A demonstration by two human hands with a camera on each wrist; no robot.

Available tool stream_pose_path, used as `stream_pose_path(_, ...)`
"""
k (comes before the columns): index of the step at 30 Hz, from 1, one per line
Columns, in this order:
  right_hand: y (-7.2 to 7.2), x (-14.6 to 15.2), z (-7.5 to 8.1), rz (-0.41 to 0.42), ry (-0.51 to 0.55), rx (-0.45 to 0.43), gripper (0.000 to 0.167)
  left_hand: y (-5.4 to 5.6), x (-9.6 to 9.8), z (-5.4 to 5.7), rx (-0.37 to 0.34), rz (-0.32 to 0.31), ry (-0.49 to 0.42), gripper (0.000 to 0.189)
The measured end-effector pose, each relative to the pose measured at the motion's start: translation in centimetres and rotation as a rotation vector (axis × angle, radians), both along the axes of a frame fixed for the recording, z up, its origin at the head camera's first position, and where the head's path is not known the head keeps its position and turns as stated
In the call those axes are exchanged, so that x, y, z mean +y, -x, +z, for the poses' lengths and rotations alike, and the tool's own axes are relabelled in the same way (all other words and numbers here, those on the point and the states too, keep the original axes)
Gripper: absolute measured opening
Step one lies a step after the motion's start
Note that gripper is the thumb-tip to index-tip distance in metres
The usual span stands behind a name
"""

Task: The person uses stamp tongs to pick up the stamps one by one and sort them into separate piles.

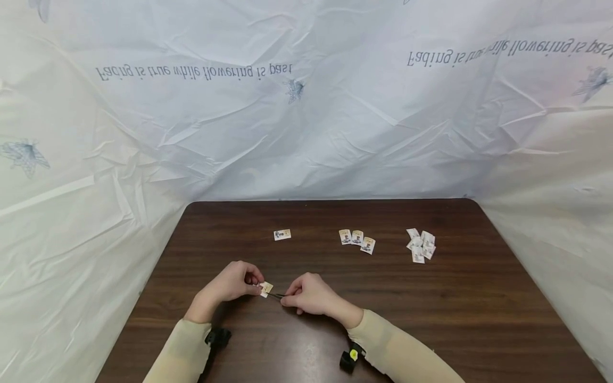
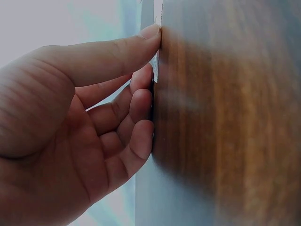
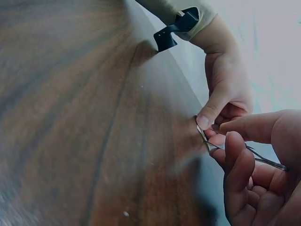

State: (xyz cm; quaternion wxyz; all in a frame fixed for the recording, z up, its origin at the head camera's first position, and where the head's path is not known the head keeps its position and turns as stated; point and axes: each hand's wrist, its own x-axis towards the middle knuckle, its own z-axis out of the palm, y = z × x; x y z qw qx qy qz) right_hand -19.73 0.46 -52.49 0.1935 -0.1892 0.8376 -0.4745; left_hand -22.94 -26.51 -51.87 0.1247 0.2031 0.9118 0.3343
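Observation:
My left hand (image 1: pixel 234 282) pinches a small printed paper card (image 1: pixel 266 289) low over the table, thumb on its upper face. In the left wrist view the card (image 2: pixel 156 70) shows edge-on beneath the thumb, close to the wood. From the right, my right hand (image 1: pixel 313 295) holds thin dark tweezers (image 1: pixel 276 295) whose tips reach the card's lower right edge. The right wrist view shows the two slim arms of the tweezers (image 3: pixel 270 162) running between thumb and fingers, with the card (image 3: pixel 202 133) at the left hand's fingertips.
Farther back on the dark wooden table (image 1: pixel 460 298) lie a single card (image 1: pixel 282 234), a group of three cards (image 1: pixel 357 238) and an overlapping cluster of several cards (image 1: pixel 417 247). A white printed sheet (image 1: pixel 306 133) hangs behind the table and at both sides.

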Motion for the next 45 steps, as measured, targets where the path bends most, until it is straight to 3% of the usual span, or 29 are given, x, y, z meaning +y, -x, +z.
stream_pose_path(18, 0.0, -1.0, -0.3, 0.017, 0.029, 0.043, 0.005, -0.2, 0.0, 0.3, -0.004, 0.004, 0.001, 0.015)
stream_pose_path(23, 0.5, -0.6, -0.4, 0.028, -0.033, 0.139, 0.004, -0.2, -0.1, 0.5, 0.002, -0.035, 0.004, 0.014)
stream_pose_path(28, 1.6, 1.2, -0.2, 0.036, -0.143, 0.299, 0.008, -0.4, 0.2, 1.1, 0.075, -0.077, -0.001, 0.014)
stream_pose_path(33, 2.7, 4.2, 0.5, 0.042, -0.163, 0.362, 0.006, -0.7, 1.5, 2.0, 0.208, -0.093, -0.061, 0.014)
stream_pose_path(36, 3.8, 6.6, 0.9, 0.113, -0.172, 0.395, 0.006, -0.8, 2.7, 2.6, 0.300, -0.111, -0.091, 0.014)
stream_pose_path(40, 5.7, 10.3, 1.6, 0.305, -0.180, 0.440, 0.007, -0.7, 5.3, 2.8, 0.380, -0.159, -0.121, 0.015)
stream_pose_path(43, 6.9, 12.3, 2.1, 0.432, -0.179, 0.436, 0.009, -0.4, 7.7, 2.7, 0.399, -0.223, -0.118, 0.017)
stream_pose_path(45, 7.4, 13.0, 2.5, 0.473, -0.193, 0.418, 0.010, -0.2, 9.3, 2.5, 0.395, -0.277, -0.091, 0.017)
